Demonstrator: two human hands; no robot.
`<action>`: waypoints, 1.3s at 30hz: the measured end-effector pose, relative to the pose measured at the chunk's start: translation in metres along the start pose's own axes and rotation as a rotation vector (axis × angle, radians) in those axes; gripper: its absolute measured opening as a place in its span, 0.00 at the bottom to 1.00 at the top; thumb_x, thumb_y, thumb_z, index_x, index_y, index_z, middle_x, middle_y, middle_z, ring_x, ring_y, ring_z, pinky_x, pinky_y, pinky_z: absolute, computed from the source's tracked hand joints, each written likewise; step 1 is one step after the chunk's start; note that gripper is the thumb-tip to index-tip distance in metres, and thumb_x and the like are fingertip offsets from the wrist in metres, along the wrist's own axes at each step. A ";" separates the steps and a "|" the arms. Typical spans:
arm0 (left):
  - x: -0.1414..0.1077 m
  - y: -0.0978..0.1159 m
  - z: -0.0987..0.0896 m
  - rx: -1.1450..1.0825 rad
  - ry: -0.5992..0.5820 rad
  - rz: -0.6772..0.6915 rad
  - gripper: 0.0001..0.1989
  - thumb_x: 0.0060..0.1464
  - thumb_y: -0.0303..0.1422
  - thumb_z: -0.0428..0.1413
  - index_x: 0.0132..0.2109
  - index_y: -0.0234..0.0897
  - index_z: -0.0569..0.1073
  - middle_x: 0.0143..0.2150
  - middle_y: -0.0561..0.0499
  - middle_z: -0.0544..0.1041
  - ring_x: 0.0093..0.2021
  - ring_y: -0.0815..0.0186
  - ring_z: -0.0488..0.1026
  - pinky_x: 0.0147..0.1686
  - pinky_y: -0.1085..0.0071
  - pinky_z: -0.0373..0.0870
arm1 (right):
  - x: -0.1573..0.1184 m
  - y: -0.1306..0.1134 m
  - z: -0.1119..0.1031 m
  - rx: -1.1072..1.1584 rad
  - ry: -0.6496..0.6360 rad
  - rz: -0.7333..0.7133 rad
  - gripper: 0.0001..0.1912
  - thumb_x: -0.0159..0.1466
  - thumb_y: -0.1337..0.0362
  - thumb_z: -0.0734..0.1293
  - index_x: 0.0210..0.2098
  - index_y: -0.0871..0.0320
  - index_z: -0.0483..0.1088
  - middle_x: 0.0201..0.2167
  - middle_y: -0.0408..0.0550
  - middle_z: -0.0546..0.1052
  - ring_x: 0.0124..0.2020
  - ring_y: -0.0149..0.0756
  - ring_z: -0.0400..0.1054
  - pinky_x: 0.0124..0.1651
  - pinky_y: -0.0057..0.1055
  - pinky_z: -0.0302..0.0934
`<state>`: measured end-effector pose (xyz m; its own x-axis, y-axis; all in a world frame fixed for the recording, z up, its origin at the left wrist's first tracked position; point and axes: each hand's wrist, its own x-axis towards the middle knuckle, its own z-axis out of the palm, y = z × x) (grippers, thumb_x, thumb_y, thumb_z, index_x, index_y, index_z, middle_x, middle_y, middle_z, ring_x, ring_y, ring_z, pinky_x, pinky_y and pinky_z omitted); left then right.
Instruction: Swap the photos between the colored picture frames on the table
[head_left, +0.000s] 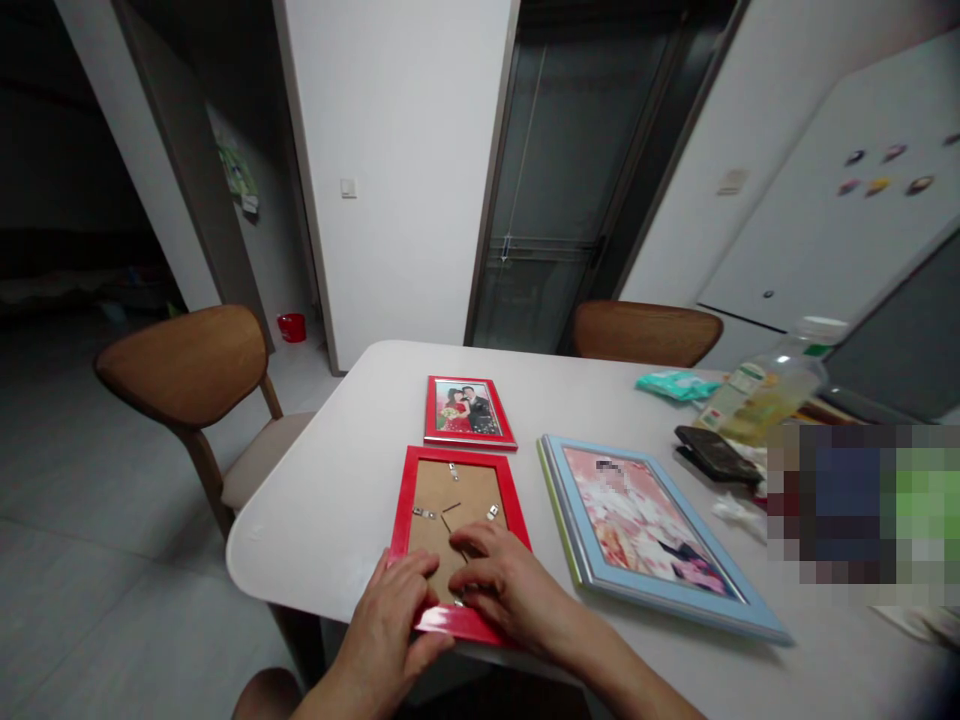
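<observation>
A red picture frame (405, 510) lies face down near the table's front edge, its brown backing board (435, 540) upward. Small metal clips (424, 514) sit along the inner edges of the frame. My left hand (390, 615) is closed around the lower left corner, fingers on top and thumb along the front edge. On the lower part of the board, my right hand (510, 585) has its fingers bent and drawn together at the bottom metal clip (459, 602), which they mostly cover. Thin dark lines show on the board beside the right fingertips.
Behind lies another red picture frame (471, 440) holding a couple's photo. Stacked frames, a light blue picture frame (675, 600) on top, lie to the right. Farther right are a bottle (772, 380), a black phone (716, 455) and a teal packet (675, 385). Wooden chairs (184, 365) flank the table.
</observation>
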<state>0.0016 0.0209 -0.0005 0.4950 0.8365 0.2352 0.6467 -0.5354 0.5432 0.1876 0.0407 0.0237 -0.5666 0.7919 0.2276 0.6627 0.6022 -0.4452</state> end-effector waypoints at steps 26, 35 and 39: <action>0.000 -0.001 0.001 -0.021 0.015 0.017 0.10 0.44 0.36 0.56 0.35 0.36 0.68 0.50 0.39 0.68 0.51 0.53 0.63 0.50 0.48 0.54 | 0.078 0.027 0.017 -0.248 0.163 0.422 0.13 0.59 0.63 0.55 0.36 0.62 0.68 0.35 0.53 0.69 0.37 0.35 0.61 0.40 0.28 0.52; 0.003 -0.001 0.002 -0.059 0.040 0.038 0.10 0.43 0.36 0.57 0.34 0.36 0.68 0.49 0.39 0.69 0.50 0.54 0.64 0.51 0.48 0.53 | 0.078 0.035 0.007 -0.270 0.197 0.464 0.14 0.59 0.64 0.56 0.40 0.61 0.68 0.35 0.53 0.69 0.39 0.37 0.60 0.41 0.31 0.51; 0.002 0.000 0.000 -0.052 0.025 0.028 0.10 0.44 0.35 0.57 0.35 0.36 0.68 0.49 0.40 0.69 0.50 0.54 0.63 0.51 0.48 0.52 | 0.054 0.022 -0.007 -0.222 0.184 0.413 0.16 0.58 0.62 0.56 0.43 0.58 0.65 0.36 0.51 0.68 0.38 0.35 0.61 0.41 0.28 0.52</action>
<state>0.0025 0.0227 0.0001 0.4972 0.8244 0.2704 0.6019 -0.5522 0.5769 0.1744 0.0975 0.0323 -0.1525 0.9615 0.2288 0.9129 0.2257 -0.3401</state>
